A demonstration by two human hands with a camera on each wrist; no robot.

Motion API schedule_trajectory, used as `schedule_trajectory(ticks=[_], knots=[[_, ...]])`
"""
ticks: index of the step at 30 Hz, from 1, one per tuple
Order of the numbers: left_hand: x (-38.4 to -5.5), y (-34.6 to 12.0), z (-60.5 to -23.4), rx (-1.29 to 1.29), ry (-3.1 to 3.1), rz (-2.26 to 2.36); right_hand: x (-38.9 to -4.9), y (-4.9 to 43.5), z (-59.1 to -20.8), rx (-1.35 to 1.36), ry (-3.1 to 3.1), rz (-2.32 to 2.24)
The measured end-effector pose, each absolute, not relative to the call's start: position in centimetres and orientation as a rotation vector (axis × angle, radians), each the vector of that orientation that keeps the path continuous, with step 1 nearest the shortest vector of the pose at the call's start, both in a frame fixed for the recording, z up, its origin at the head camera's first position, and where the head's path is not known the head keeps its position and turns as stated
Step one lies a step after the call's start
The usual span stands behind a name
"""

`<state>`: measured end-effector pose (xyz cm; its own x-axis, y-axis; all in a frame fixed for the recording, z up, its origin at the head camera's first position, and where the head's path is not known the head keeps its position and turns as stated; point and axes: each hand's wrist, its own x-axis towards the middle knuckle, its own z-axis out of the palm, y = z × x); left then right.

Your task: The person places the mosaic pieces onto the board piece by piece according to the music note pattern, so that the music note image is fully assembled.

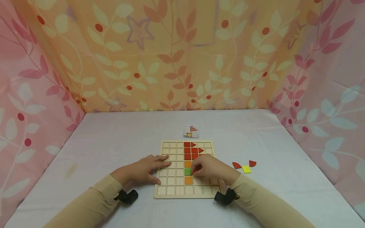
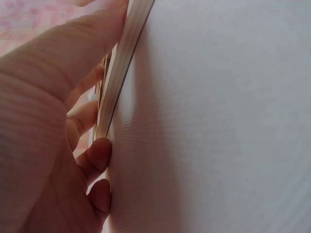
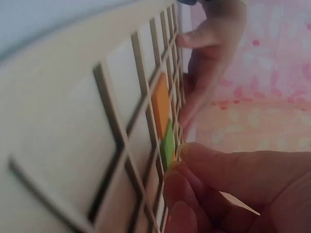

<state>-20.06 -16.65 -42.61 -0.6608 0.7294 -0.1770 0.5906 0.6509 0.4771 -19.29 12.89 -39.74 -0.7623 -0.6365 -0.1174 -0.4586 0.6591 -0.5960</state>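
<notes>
On the pale wooden grid board (image 1: 171, 190), the person's left hand (image 1: 142, 170) rests loosely spread, while the curled right hand (image 1: 211, 167) pinches a flat green square tile (image 1: 187, 171).

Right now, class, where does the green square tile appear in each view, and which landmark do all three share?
Head: the green square tile lies below centre, beside the right hand.
Left wrist: not in it.
Right wrist: green square tile just below and right of centre, adjoining an orange square tile.
Shared landmark: the pale wooden grid board.
</notes>
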Motion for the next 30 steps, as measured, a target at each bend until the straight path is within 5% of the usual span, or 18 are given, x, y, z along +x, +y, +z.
schedule_trajectory(ticks=[16,30], knots=[[-20.2,-16.7,-42.7,1.042,2.517,0.538,-20.8,21.8,-37.7,-0.413,2.668,-0.762],[-20.1,-16.7,-42.7,1.069,2.525,0.530,-21.6,25.4,-39.3,-0.284,2.674,-0.608]])
